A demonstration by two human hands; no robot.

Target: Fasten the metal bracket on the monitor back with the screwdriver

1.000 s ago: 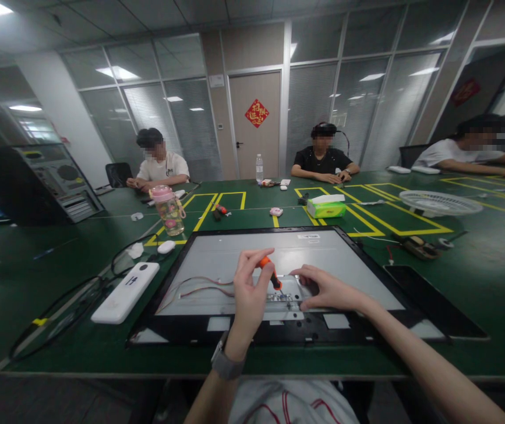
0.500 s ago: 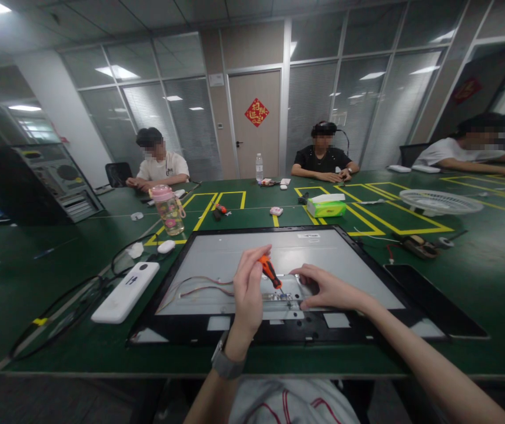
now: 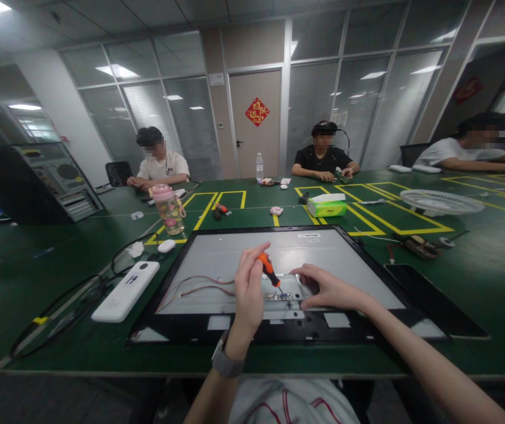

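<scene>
My left hand (image 3: pixel 249 288) is closed around an orange and black screwdriver (image 3: pixel 269 270). The screwdriver leans, its tip down on a small circuit board (image 3: pixel 284 297) set in a metal bracket (image 3: pixel 294 284). My right hand (image 3: pixel 329 288) curves at the bracket's right side, thumb and index finger apart, their tips touching there. Beneath both hands lies a flat display panel (image 3: pixel 199 253) with a grey back and black frame. Thin cables (image 3: pixel 203 281) run over its left part toward the board; my left hand hides where they end.
Left of the panel are a white power bank (image 3: pixel 126 292), black cables (image 3: pixel 53 327) and a pink-lidded bottle (image 3: pixel 167 209). A black phone-like slab (image 3: pixel 435 300) lies at right, with a tissue pack (image 3: pixel 326 206) behind the panel. Several people sit across the table.
My hands and the screwdriver stay almost in place. Across the table, the person in black has raised a small green item in their hands.
</scene>
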